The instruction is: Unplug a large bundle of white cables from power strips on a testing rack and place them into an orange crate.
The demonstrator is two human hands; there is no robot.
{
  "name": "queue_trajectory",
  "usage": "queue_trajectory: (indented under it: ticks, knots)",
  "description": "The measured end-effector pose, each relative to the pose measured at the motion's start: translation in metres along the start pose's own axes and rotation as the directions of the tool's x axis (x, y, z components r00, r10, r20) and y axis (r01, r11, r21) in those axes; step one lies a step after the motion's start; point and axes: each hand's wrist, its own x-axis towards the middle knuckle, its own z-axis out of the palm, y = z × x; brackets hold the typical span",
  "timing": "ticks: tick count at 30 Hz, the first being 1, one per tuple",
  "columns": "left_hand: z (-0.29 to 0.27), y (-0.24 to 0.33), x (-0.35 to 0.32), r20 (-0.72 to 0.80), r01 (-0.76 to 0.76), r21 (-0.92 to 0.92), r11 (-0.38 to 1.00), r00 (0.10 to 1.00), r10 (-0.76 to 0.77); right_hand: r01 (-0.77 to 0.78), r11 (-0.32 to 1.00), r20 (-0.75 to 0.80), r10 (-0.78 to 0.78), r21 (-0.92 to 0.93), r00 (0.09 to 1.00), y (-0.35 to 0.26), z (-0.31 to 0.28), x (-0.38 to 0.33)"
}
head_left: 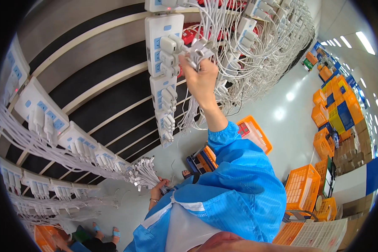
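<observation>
My left hand (158,187), low in the middle of the view, is closed round a thick bundle of white cables (145,173). Their small connector ends fan out above the fist. My right hand (202,80) is raised in front of the rack, its fingers closed on a clump of white cable connectors (200,51), slightly smeared. Just left of that hand hangs an upright white power strip (154,31) with blue sockets. White plug-in chargers (169,59) sit in a column down its right side.
More power strips (40,103) with plugs and cables line the rack at left. Tangled white cables (256,75) hang to the right. Orange crates (300,189) stand along the right, another orange tray (256,132) beyond my sleeve. Another person's feet (115,233) show at lower left.
</observation>
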Motion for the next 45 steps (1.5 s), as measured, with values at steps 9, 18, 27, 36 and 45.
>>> queue_trajectory:
  ticks: [9, 18, 27, 36, 45]
  knots:
    - [-0.027, -0.012, 0.039, 0.017, -0.037, 0.215, 0.976, 0.999, 0.034, 0.183, 0.908, 0.096, -0.158, -0.377, 0.983, -0.019, -0.007, 0.019]
    - [-0.024, -0.001, 0.043, 0.048, 0.041, 0.209, 0.977, 0.998, -0.052, 0.284, 0.848, 0.362, -0.119, -0.448, 0.925, -0.044, -0.014, 0.044]
    - [-0.027, 0.007, 0.027, 0.097, 0.070, 0.124, 0.990, 0.992, -0.082, 0.154, 0.904, 0.283, -0.038, -0.399, 0.958, -0.036, -0.012, 0.041]
    - [-0.048, -0.021, 0.023, 0.065, 0.002, 0.104, 0.995, 0.998, -0.009, 0.325, 0.807, 0.277, -0.208, -0.493, 0.938, -0.042, 0.007, 0.039]
    - [-0.029, -0.011, 0.007, 0.052, 0.059, 0.066, 0.996, 0.997, -0.062, 0.302, 0.875, 0.026, -0.317, -0.379, 0.948, -0.045, -0.022, 0.019]
